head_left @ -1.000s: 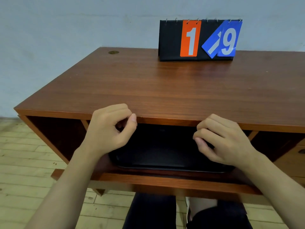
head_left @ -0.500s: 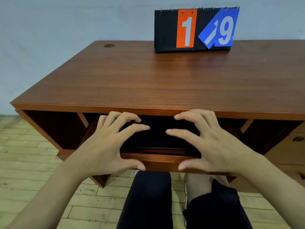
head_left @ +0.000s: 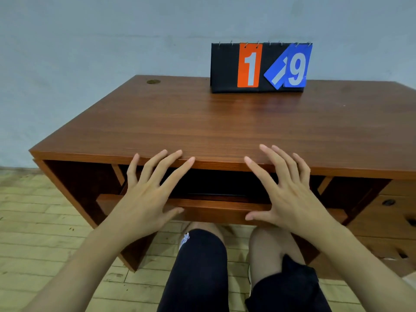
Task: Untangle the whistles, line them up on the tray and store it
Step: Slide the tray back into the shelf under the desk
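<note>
Two hands are in my head view, both spread with fingers straight and holding nothing. My left hand [head_left: 146,194] has its thumb against the front board of the pull-out shelf [head_left: 216,209]; its fingertips [head_left: 177,153] reach up to the front edge of the desk [head_left: 202,127]. My right hand [head_left: 290,194] mirrors this, thumb on the same front board, fingers over the desk edge. The shelf sits almost fully under the desktop. Inside it I see only a thin dark strip of the tray [head_left: 216,194] just behind the front board; the whistles are hidden, so I cannot tell how they lie. On the far side of the desktop stands a flip scoreboard [head_left: 258,68] showing an orange 1 and a blue 9.
</note>
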Available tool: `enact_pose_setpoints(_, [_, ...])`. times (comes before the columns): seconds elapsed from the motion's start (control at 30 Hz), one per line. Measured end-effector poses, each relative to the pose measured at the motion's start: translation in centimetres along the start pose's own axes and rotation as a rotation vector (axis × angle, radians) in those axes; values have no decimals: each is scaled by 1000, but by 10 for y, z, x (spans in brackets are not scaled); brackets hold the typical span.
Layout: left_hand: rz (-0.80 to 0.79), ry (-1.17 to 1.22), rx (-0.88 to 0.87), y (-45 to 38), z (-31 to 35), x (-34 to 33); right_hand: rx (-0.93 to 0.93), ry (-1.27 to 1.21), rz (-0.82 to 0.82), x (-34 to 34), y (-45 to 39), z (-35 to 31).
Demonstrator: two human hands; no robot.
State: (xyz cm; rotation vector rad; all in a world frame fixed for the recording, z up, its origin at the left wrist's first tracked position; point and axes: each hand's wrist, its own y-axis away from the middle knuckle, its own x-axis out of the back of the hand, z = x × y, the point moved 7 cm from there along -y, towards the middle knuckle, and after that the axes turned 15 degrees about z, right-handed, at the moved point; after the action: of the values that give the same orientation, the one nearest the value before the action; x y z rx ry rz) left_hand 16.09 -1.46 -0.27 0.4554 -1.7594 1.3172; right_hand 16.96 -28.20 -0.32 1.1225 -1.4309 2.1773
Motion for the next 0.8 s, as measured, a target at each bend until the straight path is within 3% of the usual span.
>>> enact_pose_setpoints(0.33, [4, -105, 42, -6, -1, -7, -169, 102, 84, -7, -2, 9])
enact_pose_setpoints(0.47, [33, -84, 55, -8, -4, -4, -180, 104, 180, -6, -5, 8])
enact_pose_setpoints(0.67, [79, -19, 87, -17, -1, 1, -203, 79, 164, -6, -6, 8])
enact_pose_setpoints(0.8, [0, 84, 94, -60, -11, 20, -290, -15, 207, 16, -33, 13])
